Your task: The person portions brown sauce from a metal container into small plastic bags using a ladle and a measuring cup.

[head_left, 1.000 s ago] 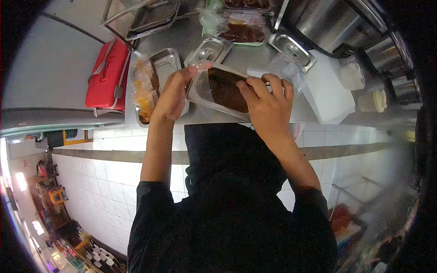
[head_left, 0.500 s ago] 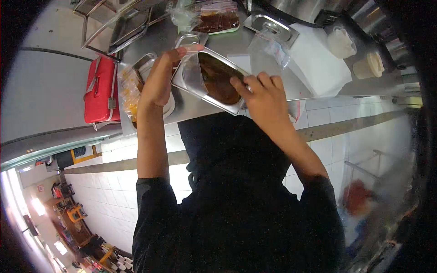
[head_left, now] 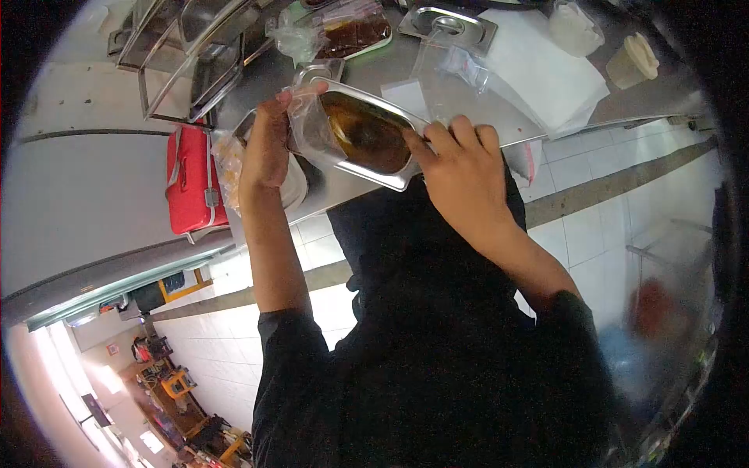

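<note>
A rectangular steel food pan (head_left: 378, 176) holding dark brown liquid (head_left: 374, 140) is held at the front of the counter, tilted. My right hand (head_left: 466, 175) is closed on its right end, with the fingers over the rim. A clear plastic bag (head_left: 314, 129) surrounds the pan's left end. Over there my left hand (head_left: 268, 152) grips the bag's mouth with thumb and fingers. Whether the left fingers also touch the pan cannot be seen.
Behind the pan are a steel lid (head_left: 449, 27), a tray of dark bagged food (head_left: 355, 35), and white sheets (head_left: 538, 74). Two pale cups (head_left: 632, 62) stand at right. A red bag (head_left: 189, 179) and a metal rack (head_left: 168, 78) are at left.
The camera view has shifted. The bag now covers more of the pan's left end, and the liquid has a brighter, amber patch on its left side. Both hands keep their grips.
</note>
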Tool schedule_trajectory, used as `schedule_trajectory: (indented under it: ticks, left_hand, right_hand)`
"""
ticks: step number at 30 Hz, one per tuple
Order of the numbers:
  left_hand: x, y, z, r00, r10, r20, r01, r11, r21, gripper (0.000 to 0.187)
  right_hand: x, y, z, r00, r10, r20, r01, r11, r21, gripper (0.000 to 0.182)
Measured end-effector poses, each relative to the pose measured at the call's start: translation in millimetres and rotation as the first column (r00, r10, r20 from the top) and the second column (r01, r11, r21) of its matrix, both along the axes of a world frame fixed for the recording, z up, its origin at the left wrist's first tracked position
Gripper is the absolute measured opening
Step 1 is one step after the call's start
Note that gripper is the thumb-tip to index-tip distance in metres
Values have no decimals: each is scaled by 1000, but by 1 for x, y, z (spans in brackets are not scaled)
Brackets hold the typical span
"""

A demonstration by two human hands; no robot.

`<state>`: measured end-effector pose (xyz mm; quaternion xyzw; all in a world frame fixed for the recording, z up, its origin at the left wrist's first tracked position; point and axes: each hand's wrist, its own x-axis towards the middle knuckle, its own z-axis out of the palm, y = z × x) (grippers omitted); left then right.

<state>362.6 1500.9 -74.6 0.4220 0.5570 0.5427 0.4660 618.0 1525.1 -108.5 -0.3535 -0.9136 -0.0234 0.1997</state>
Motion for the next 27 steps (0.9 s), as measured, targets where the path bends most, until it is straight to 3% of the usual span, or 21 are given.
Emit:
schedule_trajectory:
  ticks: [2,3,5,8,12,14,17,23,27]
  left_hand:
    - [21,-2,16,994,107,-19,-109,975,-191,51]
    - [21,-2,13,994,105,-18,-106,976,-191,51]
    - [15,0,9,979,47,-197,-57,997,-43,50]
    - [1,-2,-1,977,31,-210,-48,996,-76,50]
    - [6,-4,4,1000,21,-11,-22,995,-100,49]
    - [4,-3,0,983,33,-181,-45,997,-59,48]
    - [-6,-6,-8,967,-56,-249,46,998,-46,52]
    - [22,-11,17,983,162,-88,-177,965,-191,50]
    - [15,-11,8,990,103,-97,-114,986,-119,49]
  right_hand:
    - [-14,8,-15,975,35,-219,-3,990,142,20]
    - [-14,6,-21,975,32,-218,-1,990,142,20]
    - [-18,3,-24,991,50,-124,-41,996,73,19]
    - [-10,-1,1,995,49,-92,-45,998,54,19]
    - [-21,10,-15,978,109,-180,-86,988,129,19]
    - [-17,10,-17,996,70,-53,-68,997,42,28]
    - [-18,7,-5,985,55,-165,-29,987,157,19]
    - [-7,0,0,998,20,-54,-17,999,50,17]
    - [11,-1,3,996,-77,-37,78,996,48,21]
